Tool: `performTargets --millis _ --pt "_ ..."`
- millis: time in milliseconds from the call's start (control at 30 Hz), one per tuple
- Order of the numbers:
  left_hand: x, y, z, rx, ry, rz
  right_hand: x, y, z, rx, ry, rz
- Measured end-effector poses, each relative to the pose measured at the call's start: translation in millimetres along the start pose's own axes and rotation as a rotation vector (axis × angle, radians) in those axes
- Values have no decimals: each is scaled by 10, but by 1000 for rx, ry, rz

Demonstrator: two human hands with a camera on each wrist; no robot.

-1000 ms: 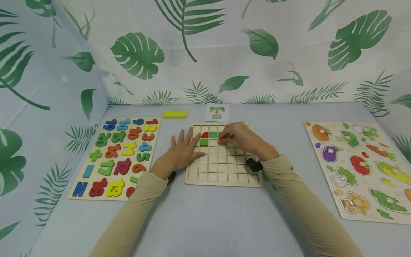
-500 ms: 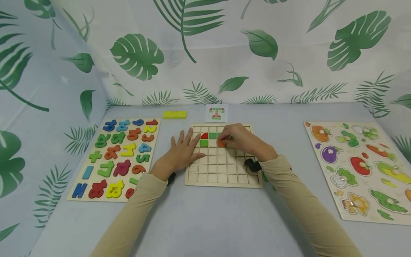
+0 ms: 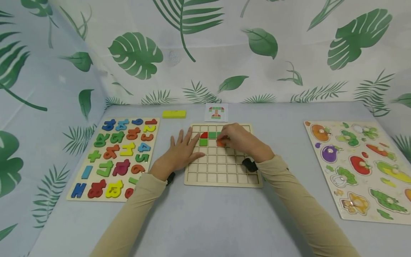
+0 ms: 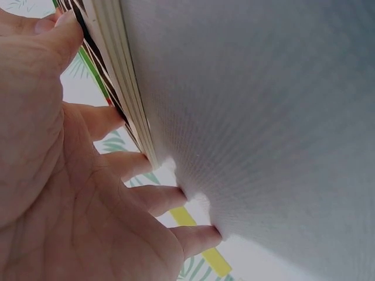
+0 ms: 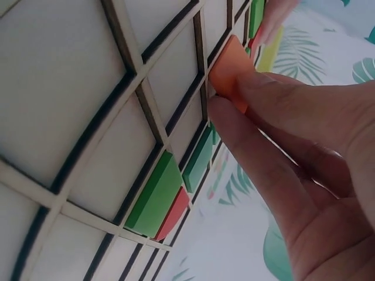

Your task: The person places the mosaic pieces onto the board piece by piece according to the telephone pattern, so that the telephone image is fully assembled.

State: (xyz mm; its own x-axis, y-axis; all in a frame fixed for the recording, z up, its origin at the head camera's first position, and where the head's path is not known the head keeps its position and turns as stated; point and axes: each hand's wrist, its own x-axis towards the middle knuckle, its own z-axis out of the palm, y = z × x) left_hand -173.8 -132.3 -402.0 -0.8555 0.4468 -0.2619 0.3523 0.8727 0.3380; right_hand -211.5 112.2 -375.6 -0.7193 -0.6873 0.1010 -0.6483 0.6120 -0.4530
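A wooden grid board [image 3: 212, 167] lies in the middle of the table. My right hand [image 3: 242, 141] pinches an orange square tile [image 5: 228, 67] between thumb and fingers, over a cell below the upper row of pieces. The tile looks tilted against the grid lines in the right wrist view. My left hand [image 3: 179, 151] rests at the board's left edge with fingers spread. Near its fingertips sit a red quarter-round piece [image 3: 204, 135] and a green square [image 3: 203, 142]; another green square [image 3: 212, 135] is beside the red one. At the right, a green tile [image 5: 158, 193] adjoins a red piece [image 5: 174, 213].
Behind the board lies a card [image 3: 216, 112] printed with a T-shaped pattern of coloured pieces. A yellow block [image 3: 174, 114] is to its left. A number puzzle board [image 3: 154, 142] stands at the left, a vegetable puzzle board [image 3: 348, 185] at the right.
The orange tile shows a little more beneath my right fingers, and my right wrist has shifted slightly left. Green pieces seen by that sleeve earlier are now hidden. My left hand stays put.
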Motion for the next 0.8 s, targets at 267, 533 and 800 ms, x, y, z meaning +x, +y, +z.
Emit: performTargets --millis 267,533,800 --pt "-4 2 -4 2 5 5 7 -3 12 -37 7 -32" --pt "-17 13 -12 -2 18 12 15 -15 25 -32 16 14" --pt "-10 1 -2 -1 17 11 13 -65 30 -47 9 51"
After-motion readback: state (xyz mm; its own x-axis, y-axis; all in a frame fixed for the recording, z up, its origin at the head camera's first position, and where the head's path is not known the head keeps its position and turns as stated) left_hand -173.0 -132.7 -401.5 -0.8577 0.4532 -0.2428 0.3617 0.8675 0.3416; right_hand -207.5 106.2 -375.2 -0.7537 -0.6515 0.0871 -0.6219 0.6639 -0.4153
